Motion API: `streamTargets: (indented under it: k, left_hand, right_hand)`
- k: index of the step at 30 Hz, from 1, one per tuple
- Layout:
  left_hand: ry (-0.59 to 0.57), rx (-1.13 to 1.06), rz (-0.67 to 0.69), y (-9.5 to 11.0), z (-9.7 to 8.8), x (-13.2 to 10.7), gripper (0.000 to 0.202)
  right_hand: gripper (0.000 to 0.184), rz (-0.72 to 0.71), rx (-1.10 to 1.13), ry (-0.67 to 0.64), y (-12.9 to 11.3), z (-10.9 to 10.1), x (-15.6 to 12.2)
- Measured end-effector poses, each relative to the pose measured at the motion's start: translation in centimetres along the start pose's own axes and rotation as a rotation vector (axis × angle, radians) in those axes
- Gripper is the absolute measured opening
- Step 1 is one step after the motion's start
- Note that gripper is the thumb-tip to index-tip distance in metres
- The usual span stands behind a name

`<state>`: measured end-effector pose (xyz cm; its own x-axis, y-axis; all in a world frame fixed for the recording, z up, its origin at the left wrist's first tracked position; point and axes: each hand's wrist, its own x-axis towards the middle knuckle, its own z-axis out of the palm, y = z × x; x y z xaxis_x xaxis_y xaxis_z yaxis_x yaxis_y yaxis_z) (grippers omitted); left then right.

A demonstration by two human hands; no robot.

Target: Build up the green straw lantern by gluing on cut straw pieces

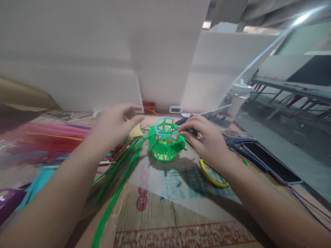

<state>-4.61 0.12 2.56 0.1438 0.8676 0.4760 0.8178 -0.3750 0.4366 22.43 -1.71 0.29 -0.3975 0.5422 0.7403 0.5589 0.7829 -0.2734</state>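
A small round frame of green pipe cleaners stands upright on the work surface, with a shaggy green skirt around its middle. Brown posts rise from it to a light blue pipe cleaner bent into a many-sided ring on top. At the ring's right side, my right hand pinches the blue pipe cleaner between thumb and forefinger. My left hand hovers left of the frame, apart from it, thumb and fingers spread with nothing visible between them. Loose green pipe cleaners lie below the left hand.
Bundled pink and red pipe cleaners lie at left. A curved yellow loop is under my right wrist. Farther right are a phone and a clear bottle. A small white timer stands before the white boards.
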Motion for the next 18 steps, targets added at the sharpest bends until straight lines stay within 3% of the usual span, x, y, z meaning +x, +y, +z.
streamTargets:
  k: [1,3,7,18]
  left_hand:
    - [0.085,0.002,0.058,0.9,-0.3,-0.3,0.035]
    - [0.132,-0.021,0.200,2.7,-0.3,-1.1,0.029]
    - [0.129,-0.041,0.417,4.6,1.0,-2.1,0.026]
    - [0.086,0.026,0.434,4.5,2.3,-2.1,0.019]
  right_hand:
    - [0.010,-0.022,-0.002,0.009,-0.1,0.1,0.1]
    - [0.012,-0.075,0.007,0.032,-0.4,0.3,0.2]
    - [0.012,-0.156,0.041,0.066,-0.8,1.0,0.6]
    - [0.017,-0.167,-0.060,0.059,-0.3,0.9,0.6]
